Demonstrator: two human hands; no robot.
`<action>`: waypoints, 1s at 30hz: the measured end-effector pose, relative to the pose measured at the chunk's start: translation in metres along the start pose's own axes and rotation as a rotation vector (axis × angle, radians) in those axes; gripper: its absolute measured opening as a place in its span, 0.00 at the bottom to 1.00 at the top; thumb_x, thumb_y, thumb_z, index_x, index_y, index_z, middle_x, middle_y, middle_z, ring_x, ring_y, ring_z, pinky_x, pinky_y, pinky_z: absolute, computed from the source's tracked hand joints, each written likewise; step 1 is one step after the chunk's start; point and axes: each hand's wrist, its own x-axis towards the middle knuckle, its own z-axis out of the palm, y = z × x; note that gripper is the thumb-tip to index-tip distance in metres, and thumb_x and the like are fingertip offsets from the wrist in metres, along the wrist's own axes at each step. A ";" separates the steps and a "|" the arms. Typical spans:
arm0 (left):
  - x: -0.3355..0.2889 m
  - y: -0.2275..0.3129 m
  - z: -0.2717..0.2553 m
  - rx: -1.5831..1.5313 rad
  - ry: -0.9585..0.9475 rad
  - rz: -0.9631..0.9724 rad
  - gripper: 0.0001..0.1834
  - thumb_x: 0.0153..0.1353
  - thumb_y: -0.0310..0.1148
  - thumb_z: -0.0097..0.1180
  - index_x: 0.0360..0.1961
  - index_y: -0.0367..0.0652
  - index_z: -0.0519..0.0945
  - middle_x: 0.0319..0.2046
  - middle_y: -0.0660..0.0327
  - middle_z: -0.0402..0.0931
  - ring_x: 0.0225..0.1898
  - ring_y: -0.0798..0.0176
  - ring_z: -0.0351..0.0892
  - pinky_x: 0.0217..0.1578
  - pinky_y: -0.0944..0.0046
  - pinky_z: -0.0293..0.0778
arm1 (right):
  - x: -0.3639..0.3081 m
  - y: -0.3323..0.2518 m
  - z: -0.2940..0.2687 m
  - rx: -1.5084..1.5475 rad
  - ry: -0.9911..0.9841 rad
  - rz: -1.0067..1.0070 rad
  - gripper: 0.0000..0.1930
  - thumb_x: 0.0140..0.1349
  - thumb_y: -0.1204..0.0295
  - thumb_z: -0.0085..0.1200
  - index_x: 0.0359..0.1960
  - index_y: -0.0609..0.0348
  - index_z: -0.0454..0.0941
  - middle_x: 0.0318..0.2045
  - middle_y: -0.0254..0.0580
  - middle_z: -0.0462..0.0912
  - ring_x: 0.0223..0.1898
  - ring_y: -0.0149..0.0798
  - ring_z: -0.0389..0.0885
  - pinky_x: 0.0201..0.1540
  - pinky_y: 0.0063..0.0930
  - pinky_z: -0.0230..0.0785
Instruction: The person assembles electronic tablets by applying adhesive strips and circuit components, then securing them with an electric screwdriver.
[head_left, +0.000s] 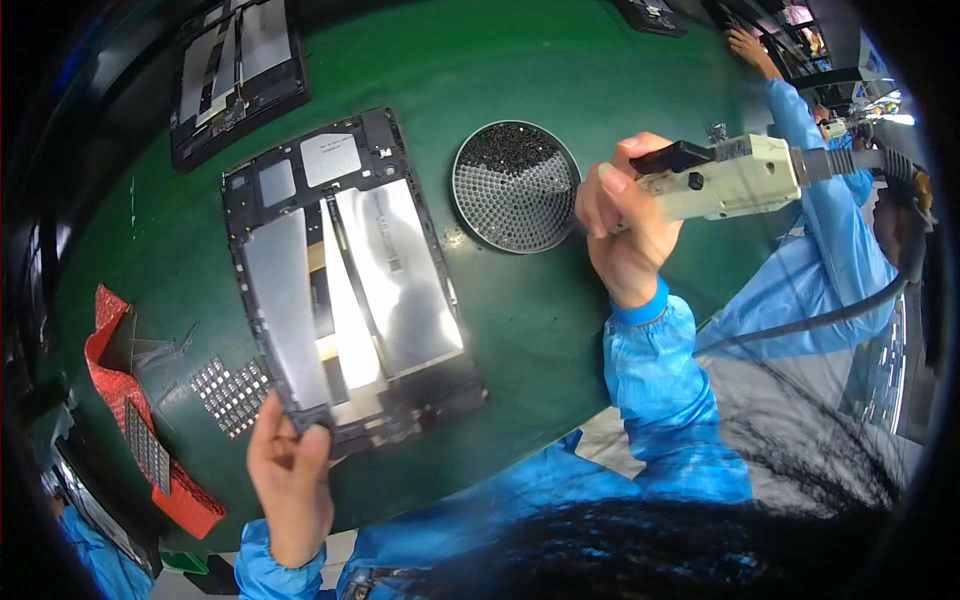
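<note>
Right grip (632, 238) around blocky, cream plastic tool (735, 187)

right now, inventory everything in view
Table: one, green, beneath
Opened device: one, black-silver, centre left
Similar device: one, black-silver, upper left
Dark object: one, black, top
Round dish: one, grey, centre
Small pieces: many, black, in dish
Handheld tool: one, cream-black, upper right
Cable: one, grey, right side
Red strip: one, red, lower left
Gridded strip: one, grey, on red strip
Small parts: many, silver, lower left
Plastic strips: several, clear, left
Co-workers' clothing: count unclear, blue, right side
Own sleeves: two, blue, at wrists
Left hand: one, bare, gripping opened device
Right hand: one, bare, gripping handheld tool
</note>
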 end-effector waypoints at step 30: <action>0.037 0.073 -0.088 1.457 -0.021 0.710 0.39 0.32 0.36 0.79 0.49 0.43 0.73 0.52 0.56 0.68 0.56 0.49 0.67 0.57 0.57 0.61 | -0.044 -0.015 0.087 0.089 -0.205 -0.116 0.13 0.64 0.74 0.46 0.50 0.60 0.69 0.17 0.33 0.60 0.14 0.26 0.57 0.15 0.22 0.50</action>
